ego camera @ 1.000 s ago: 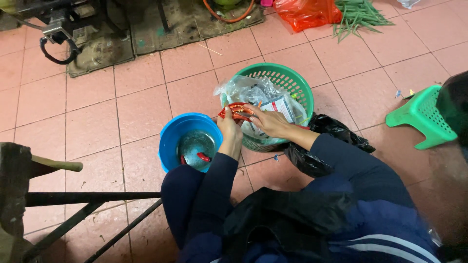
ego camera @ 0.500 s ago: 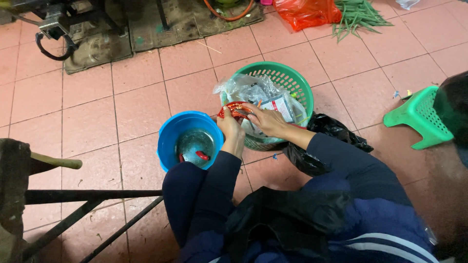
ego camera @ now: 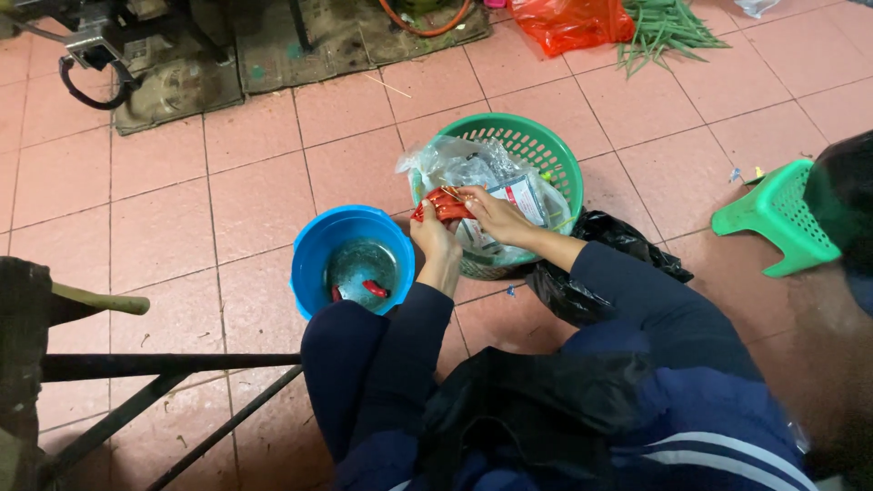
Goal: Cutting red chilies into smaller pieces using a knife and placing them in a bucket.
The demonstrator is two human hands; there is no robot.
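Two hands at work: a person in dark blue sleeves crouched over a pink tiled floor (ego camera: pixel 227 182), both hands joined on a small bunch of red chillies (ego camera: pixel 440 205) above the gap between two containers.
Green basket: a slatted green basket (ego camera: pixel 546 150) sat just beyond the hands, holding a clear plastic bag (ego camera: pixel 464 164) with printed packets inside; how many chillies remained in it could not be told.
Blue bucket: a round blue bucket (ego camera: pixel 318 250) stood just to the left of the left hand, with a little water in the bottom and what looked like two red chillies (ego camera: pixel 375 289) already lying in it.
Progress: judging by that small count in the bucket, the sorting appeared to be at an early stage, with the bunch in hand not yet dropped in.
Left hand: the left hand (ego camera: pixel 435 238) was closed under the bunch, fingers curled around its lower end.
Right hand: the right hand (ego camera: pixel 491 215) pinched the bunch from the far side, fingertips pressed together at the top, near the stems.
Chillies: the held chillies were bright red, short and glossy, packed tightly side by side, with pale stem ends showing just above the fingers.
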